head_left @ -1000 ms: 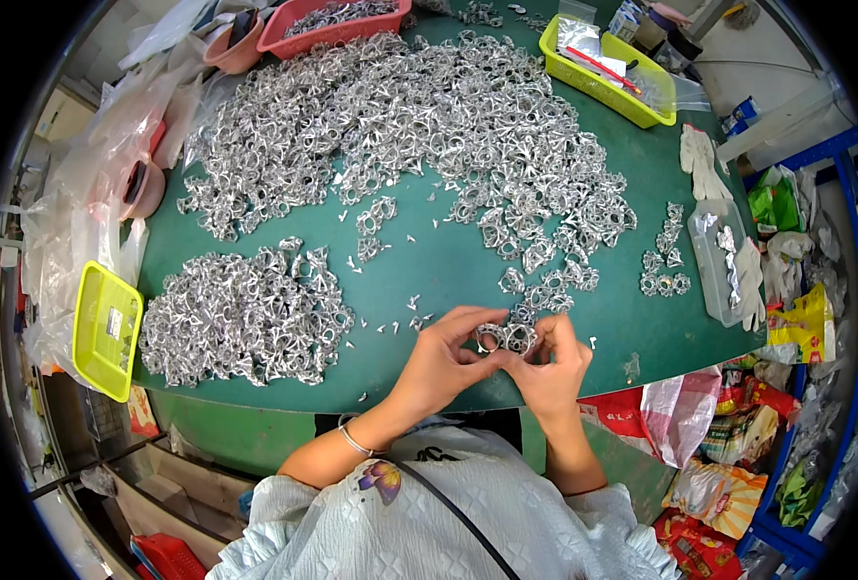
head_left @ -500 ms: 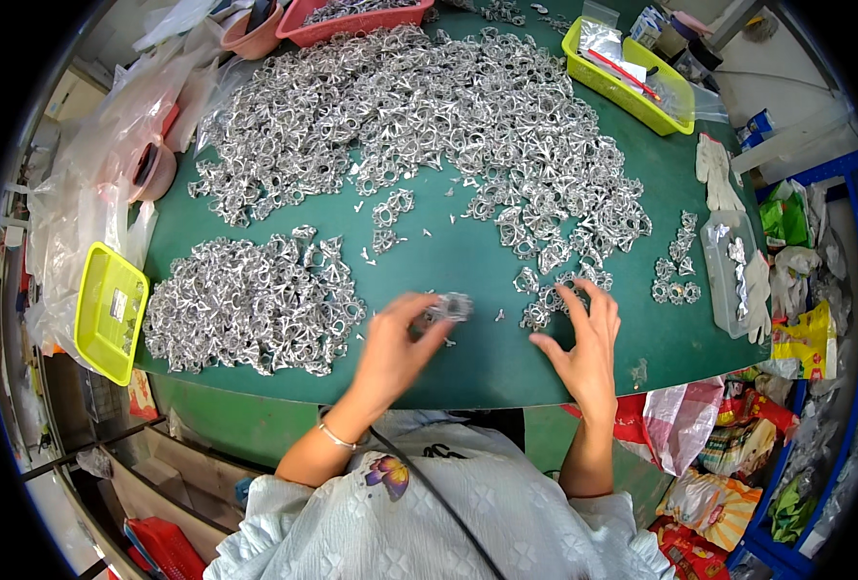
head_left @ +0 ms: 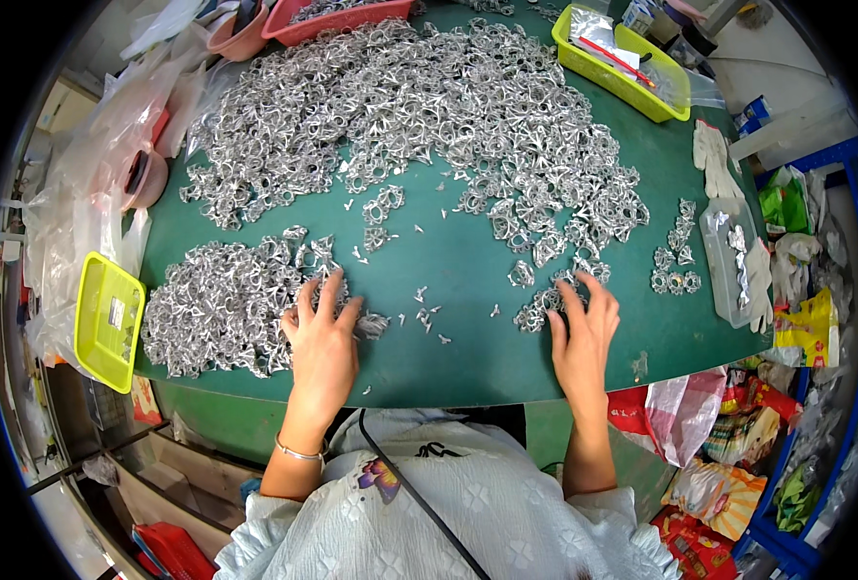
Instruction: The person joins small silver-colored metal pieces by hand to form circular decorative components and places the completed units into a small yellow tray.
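Note:
Small silver metal castings with ring-shaped openings cover much of the green table (head_left: 448,372). My left hand (head_left: 324,343) rests at the right edge of the left pile of castings (head_left: 221,309), its fingers spread. Just beside its thumb lies a slightly blurred casting (head_left: 373,325), apart from the fingers' grip as far as I can see. My right hand (head_left: 586,329) is over a small cluster of castings (head_left: 537,311), with thumb and fingers apart and fingertips close to the cluster's right side. Tiny metal scraps (head_left: 427,315) are scattered between my hands.
A large heap of castings (head_left: 400,92) spreads across the far side. Yellow-green baskets stand at the left edge (head_left: 85,324) and far right (head_left: 680,104). At the right are a few castings (head_left: 675,282), a clear plastic box (head_left: 724,280) and white gloves (head_left: 711,159).
My left hand has carried a casting leftward to the left pile and its fingers have spread. More tiny scraps show where it was. My right hand has stayed near the small cluster.

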